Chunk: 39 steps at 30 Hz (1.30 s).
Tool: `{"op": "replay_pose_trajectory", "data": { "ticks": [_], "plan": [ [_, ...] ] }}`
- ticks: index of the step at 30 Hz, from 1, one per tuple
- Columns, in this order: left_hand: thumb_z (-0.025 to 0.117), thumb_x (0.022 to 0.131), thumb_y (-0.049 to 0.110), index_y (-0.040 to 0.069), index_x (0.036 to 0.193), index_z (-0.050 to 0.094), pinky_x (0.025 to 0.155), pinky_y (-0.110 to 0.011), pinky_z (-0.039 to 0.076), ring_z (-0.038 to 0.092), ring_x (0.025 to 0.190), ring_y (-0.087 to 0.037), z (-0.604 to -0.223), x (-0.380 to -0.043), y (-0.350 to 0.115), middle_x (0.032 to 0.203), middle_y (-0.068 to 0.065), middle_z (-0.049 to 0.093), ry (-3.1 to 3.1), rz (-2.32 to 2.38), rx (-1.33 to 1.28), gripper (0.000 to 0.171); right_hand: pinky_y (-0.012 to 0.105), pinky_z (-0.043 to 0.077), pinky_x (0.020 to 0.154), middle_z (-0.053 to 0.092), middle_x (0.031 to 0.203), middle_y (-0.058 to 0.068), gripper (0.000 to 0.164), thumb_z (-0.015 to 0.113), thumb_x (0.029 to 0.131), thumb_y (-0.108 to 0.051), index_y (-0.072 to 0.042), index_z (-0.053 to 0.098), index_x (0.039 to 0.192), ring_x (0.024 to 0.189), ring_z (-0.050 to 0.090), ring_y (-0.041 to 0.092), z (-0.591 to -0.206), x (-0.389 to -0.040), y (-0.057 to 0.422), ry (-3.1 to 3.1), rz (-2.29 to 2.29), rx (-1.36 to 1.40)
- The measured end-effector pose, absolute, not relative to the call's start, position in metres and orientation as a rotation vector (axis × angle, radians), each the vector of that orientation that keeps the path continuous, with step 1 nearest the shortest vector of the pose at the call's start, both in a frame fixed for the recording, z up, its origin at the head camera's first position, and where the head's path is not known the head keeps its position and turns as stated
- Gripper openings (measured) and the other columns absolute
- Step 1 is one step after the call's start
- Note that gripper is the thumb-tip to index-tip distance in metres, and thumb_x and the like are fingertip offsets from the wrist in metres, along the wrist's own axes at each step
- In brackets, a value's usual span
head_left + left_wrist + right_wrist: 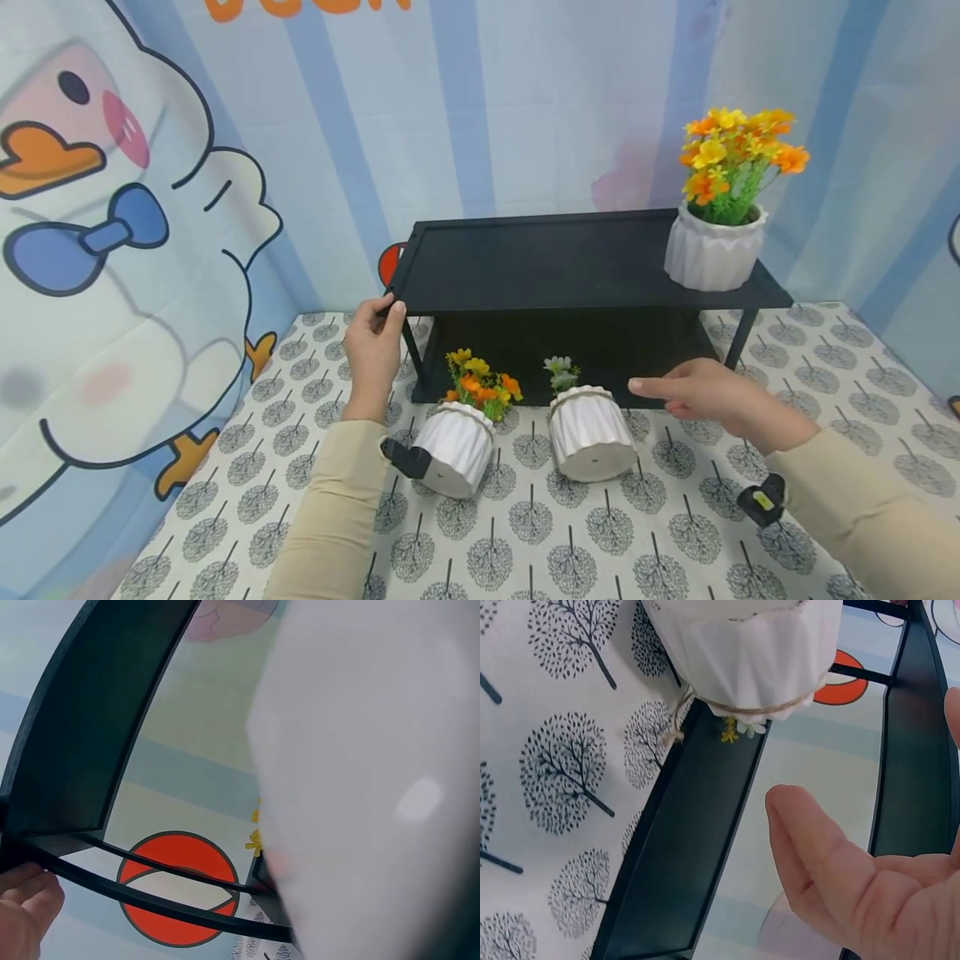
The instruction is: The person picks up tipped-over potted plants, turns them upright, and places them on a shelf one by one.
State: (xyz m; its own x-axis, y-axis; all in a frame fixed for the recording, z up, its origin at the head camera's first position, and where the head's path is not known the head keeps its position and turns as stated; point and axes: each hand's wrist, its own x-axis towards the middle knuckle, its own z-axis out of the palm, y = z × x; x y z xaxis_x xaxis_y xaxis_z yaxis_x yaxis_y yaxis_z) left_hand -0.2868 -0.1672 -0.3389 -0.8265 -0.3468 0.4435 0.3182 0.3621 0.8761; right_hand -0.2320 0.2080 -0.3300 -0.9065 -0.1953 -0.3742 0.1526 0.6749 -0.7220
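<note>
Shelf (536,262): blk, 2-tier, stands at back of bench (504,497), in front of backdrop. L hand (373,350) holds its front L corner, thumb at top edge, fingers round the side. R hand (708,392) holds nothing, index finger stretched out, thumb apart from fingers in R wrist view; it's in front of shelf, near the white-flwr pot (594,437) but not touching.

White-flwr pot lies on its side on bench, base twd head cam, flwrs twd lower tier, twine round rim end. Orange-flwr pot (457,450) also on its side just L of it, w/ gap btwn, base facing cam too, twine as well; has orange + yellow flwrs. Top pot (712,250) upright on upper tier, R end, orange/yellow flwrs. All 3 pots white, ribbed.

L wrist view: big pale blur covers R side, detail n/a.

Bench cloth = B/W tree print. Backdrop (547,108) = pale blue stripes w/ cartoon duck (112,333) at L. Beige sleeves (326,500), blk wrist cams (407,458) on both arms.
</note>
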Motion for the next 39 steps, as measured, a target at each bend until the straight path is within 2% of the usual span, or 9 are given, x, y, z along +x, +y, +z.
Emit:
{"op": "replay_pose_trajectory", "data": {
  "ticks": [2,4,7,10,12,16,26,33,39],
  "plan": [
    [0.057,0.093,0.025,0.007,0.119,0.06,0.094,-0.033,0.047,0.057,0.112,-0.022,-0.339,-0.287,-0.167,0.119,-0.013,0.06,-2.054,-1.503,0.023,0.032,0.04,0.05,0.084,0.056,0.095,0.016,0.083,0.06,0.078,-0.063,0.011,0.053,0.114,0.09,0.055,0.025,-0.331,-0.232,0.206,2.45,-1.134,-0.021],
    [0.056,0.093,0.025,0.007,0.119,0.06,0.094,-0.033,0.047,0.057,0.112,-0.022,-0.338,-0.287,-0.167,0.119,-0.013,0.06,-2.057,-1.506,0.02,0.031,0.043,0.049,0.091,0.049,0.12,0.025,0.094,0.061,0.078,-0.062,0.016,0.043,0.126,0.103,0.054,0.03,-0.333,-0.231,0.205,2.437,-1.155,-0.016],
    [0.056,0.094,0.024,0.007,0.119,0.06,0.094,-0.033,0.047,0.057,0.111,-0.022,-0.338,-0.286,-0.166,0.118,-0.013,0.06,-2.056,-1.52,0.02,0.031,0.041,0.049,0.091,0.044,0.127,0.029,0.097,0.062,0.078,-0.061,0.018,0.038,0.128,0.108,0.053,0.033,-0.336,-0.231,0.203,2.429,-1.177,0.0],
    [0.056,0.094,0.025,0.007,0.118,0.06,0.094,-0.033,0.047,0.057,0.111,-0.021,-0.338,-0.285,-0.166,0.118,-0.012,0.06,-2.058,-1.518,0.029,0.031,0.037,0.052,0.085,0.05,0.114,0.023,0.088,0.063,0.078,-0.061,0.015,0.046,0.119,0.097,0.055,0.026,-0.338,-0.232,0.202,2.438,-1.186,-0.002],
    [0.056,0.094,0.025,0.007,0.118,0.06,0.094,-0.033,0.047,0.057,0.111,-0.021,-0.338,-0.285,-0.167,0.117,-0.012,0.06,-2.059,-1.512,0.032,0.03,0.032,0.052,0.074,0.054,0.089,0.013,0.069,0.063,0.078,-0.06,0.007,0.056,0.092,0.076,0.053,0.018,-0.341,-0.233,0.2,2.428,-1.197,0.001],
    [0.057,0.093,0.025,0.007,0.118,0.06,0.093,-0.034,0.047,0.057,0.111,-0.021,-0.339,-0.285,-0.167,0.117,-0.012,0.06,-2.057,-1.512,0.035,0.03,0.027,0.043,0.062,0.036,0.058,-0.003,0.055,0.064,0.079,-0.057,-0.012,0.037,0.06,0.055,0.036,0.011,-0.346,-0.234,0.198,2.395,-1.216,0.0],
    [0.056,0.094,0.024,0.007,0.118,0.06,0.095,-0.033,0.047,0.057,0.112,-0.022,-0.338,-0.285,-0.167,0.118,-0.013,0.059,-2.054,-1.525,0.035,0.03,0.024,0.033,0.052,0.029,0.047,-0.007,0.06,0.059,0.079,-0.061,-0.018,0.032,0.048,0.044,0.023,0.007,-0.362,-0.239,0.193,2.367,-1.185,0.016],
    [0.056,0.093,0.025,0.007,0.118,0.06,0.094,-0.034,0.047,0.057,0.112,-0.022,-0.338,-0.286,-0.168,0.119,-0.013,0.06,-2.058,-1.497,0.021,0.031,0.025,0.042,0.061,0.031,0.053,-0.005,0.059,0.061,0.08,-0.059,-0.017,0.031,0.053,0.053,0.033,0.01,-0.369,-0.24,0.187,2.321,-1.255,0.055],
    [0.056,0.094,0.025,0.008,0.119,0.06,0.094,-0.034,0.047,0.056,0.114,-0.022,-0.339,-0.288,-0.168,0.123,-0.014,0.059,-2.072,-1.487,0.017,0.031,0.028,0.046,0.07,0.037,0.073,0.003,0.053,0.063,0.082,-0.051,-0.014,0.029,0.065,0.068,0.043,0.014,-0.373,-0.238,0.182,2.262,-1.318,0.076]
  ]
}}
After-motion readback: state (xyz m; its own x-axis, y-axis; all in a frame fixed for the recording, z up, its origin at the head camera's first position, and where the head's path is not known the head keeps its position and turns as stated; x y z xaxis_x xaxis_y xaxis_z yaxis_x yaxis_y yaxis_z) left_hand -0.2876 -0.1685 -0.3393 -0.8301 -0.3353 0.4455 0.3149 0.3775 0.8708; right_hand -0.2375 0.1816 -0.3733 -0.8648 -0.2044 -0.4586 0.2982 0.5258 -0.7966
